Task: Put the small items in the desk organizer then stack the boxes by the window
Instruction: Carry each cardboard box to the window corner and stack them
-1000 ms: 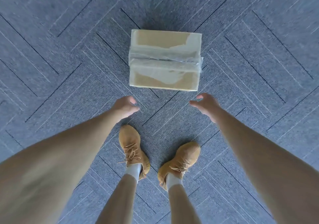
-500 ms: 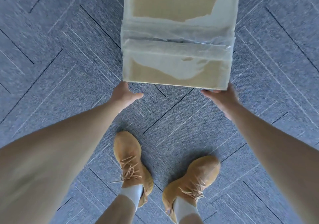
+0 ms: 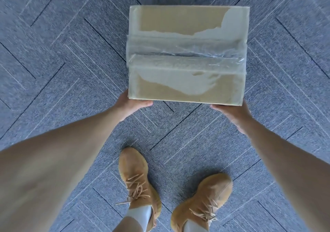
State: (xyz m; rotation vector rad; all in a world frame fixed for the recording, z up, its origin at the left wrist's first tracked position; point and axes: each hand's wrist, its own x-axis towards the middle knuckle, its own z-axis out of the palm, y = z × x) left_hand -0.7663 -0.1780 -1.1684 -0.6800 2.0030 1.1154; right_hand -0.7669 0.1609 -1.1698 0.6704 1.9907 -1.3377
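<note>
Both our left hand [image 3: 131,104] and right hand [image 3: 232,112] grip the taped cardboard box [image 3: 186,53] at its near bottom corners, fingers hidden underneath.

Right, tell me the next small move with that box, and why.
Probably lift the cardboard box straight up off the grey carpet. The left hand and right hand are at its near bottom corners, fingers tucked out of sight beneath, so whether it has left the floor cannot be told.

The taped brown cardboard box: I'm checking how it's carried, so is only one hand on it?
No, the left hand and the right hand each hold the taped brown cardboard box at its near bottom corners.
</note>
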